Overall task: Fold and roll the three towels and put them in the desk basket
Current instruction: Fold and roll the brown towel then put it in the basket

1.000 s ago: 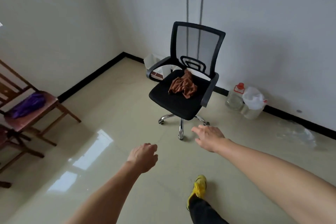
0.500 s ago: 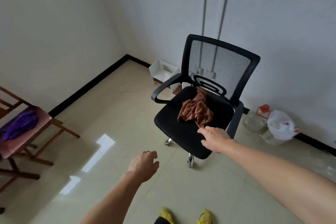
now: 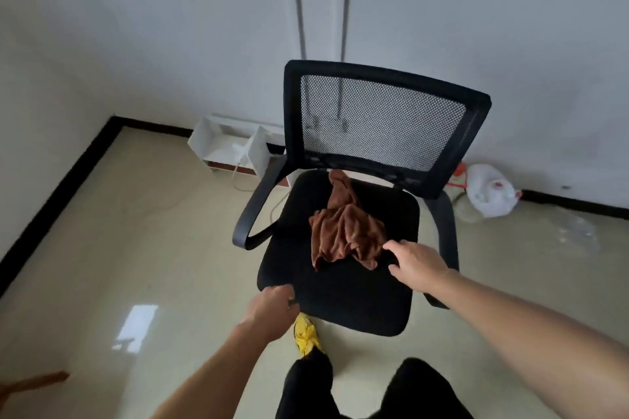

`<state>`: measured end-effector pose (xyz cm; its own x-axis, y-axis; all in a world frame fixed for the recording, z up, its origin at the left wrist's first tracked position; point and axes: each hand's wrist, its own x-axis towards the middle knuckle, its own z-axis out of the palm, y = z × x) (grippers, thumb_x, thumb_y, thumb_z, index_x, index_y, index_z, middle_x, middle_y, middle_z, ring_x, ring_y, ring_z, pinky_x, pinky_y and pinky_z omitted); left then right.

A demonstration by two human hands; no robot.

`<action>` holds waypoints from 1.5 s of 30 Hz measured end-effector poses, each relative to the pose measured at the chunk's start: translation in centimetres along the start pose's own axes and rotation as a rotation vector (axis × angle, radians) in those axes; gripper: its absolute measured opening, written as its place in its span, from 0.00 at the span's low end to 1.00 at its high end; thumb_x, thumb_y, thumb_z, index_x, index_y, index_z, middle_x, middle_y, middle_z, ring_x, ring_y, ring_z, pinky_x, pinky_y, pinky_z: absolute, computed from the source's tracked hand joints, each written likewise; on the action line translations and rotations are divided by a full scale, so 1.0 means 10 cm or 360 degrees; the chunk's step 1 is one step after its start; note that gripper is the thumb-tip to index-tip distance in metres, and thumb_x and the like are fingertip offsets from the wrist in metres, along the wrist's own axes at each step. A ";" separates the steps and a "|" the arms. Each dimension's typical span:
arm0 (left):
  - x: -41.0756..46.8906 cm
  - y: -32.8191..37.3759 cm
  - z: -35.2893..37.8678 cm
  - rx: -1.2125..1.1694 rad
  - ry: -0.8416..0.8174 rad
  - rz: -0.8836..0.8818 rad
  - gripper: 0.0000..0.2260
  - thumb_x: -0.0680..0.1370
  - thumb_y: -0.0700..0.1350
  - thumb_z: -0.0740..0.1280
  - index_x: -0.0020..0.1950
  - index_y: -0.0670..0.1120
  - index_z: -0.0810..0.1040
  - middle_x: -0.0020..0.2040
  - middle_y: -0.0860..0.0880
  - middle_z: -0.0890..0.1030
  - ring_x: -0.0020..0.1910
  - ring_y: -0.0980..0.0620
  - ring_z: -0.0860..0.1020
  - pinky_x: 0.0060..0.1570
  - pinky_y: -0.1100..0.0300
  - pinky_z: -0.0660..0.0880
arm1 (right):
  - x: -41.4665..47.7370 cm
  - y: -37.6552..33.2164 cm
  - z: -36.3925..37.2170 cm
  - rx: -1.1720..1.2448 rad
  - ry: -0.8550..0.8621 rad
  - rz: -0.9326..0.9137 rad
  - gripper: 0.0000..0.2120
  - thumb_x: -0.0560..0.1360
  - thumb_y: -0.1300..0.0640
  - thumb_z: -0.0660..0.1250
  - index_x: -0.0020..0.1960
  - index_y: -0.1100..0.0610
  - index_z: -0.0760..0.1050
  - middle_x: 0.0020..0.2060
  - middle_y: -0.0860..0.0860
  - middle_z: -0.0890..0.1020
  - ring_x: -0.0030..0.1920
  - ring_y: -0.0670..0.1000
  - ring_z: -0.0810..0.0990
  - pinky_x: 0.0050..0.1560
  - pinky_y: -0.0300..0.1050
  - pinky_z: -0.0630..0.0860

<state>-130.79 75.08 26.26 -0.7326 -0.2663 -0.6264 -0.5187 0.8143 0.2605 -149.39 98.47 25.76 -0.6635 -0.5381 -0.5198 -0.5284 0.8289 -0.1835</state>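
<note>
A crumpled brown towel lies on the seat of a black mesh-backed office chair. My right hand hovers over the seat with fingers spread, its fingertips at the towel's right edge, holding nothing. My left hand is at the seat's front left edge, fingers curled loosely and holding nothing. No basket and no other towel is in view.
A white open box stands on the floor against the wall behind the chair's left armrest. A white plastic bag and a jug sit by the wall at right. My yellow shoe is under the seat's front. Glossy tile floor stretches left.
I have stepped up to the chair; it now fills the middle of the view. My right hand moved forward over the seat to the towel's edge. My left hand reached the seat's front.
</note>
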 end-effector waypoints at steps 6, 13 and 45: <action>0.79 -0.27 -0.11 0.0042 -0.0244 -0.0034 0.12 0.78 0.50 0.60 0.59 0.52 0.75 0.54 0.50 0.80 0.50 0.49 0.77 0.44 0.58 0.73 | 0.28 -0.14 0.39 0.0344 -0.0103 0.0229 0.22 0.77 0.48 0.63 0.70 0.49 0.67 0.61 0.50 0.78 0.59 0.52 0.78 0.55 0.49 0.76; 2.01 -0.15 0.05 -0.0091 -0.0148 0.0021 0.20 0.77 0.48 0.64 0.69 0.48 0.70 0.61 0.42 0.76 0.59 0.41 0.75 0.54 0.52 0.73 | 1.10 -0.07 1.01 0.1308 -0.0124 0.0869 0.14 0.75 0.48 0.66 0.55 0.57 0.79 0.49 0.55 0.84 0.48 0.56 0.83 0.45 0.47 0.76; 2.84 0.01 0.71 -0.0333 0.0088 -0.0134 0.10 0.73 0.48 0.67 0.51 0.47 0.80 0.47 0.47 0.82 0.47 0.44 0.79 0.43 0.55 0.73 | 1.74 0.41 1.98 0.1886 0.0151 0.1303 0.19 0.69 0.41 0.68 0.52 0.54 0.79 0.43 0.52 0.82 0.44 0.54 0.81 0.49 0.51 0.78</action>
<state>-148.49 71.34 3.28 -0.7029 -0.3616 -0.6125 -0.6549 0.6649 0.3591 -152.63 95.48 -0.58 -0.6159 0.1727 -0.7687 0.7216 0.5152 -0.4624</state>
